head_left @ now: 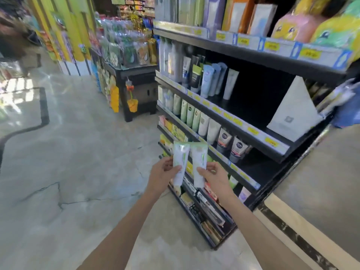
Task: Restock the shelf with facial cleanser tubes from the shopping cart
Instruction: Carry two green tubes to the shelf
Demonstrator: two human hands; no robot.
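Left hand (165, 171) is clamped on one cleanser tube (180, 162), right hand (213, 175) on another tube (199, 163), both held before the shelf (224, 123). Standing tubes could be toppled if these are pushed in carelessly.

Occlusions / unreadable bits
Tube labels (181, 158) blurred, print illegible; yellow price tags (309, 54) unreadable; top-shelf boxes (214, 10) cut by upper edge; both forearms run off the bottom.

Black display stand (136, 73) carrying packaged snacks; yellow toy bucket (132, 105) hanging at its front; cracked grey floor (64, 172); white carton (294, 112).
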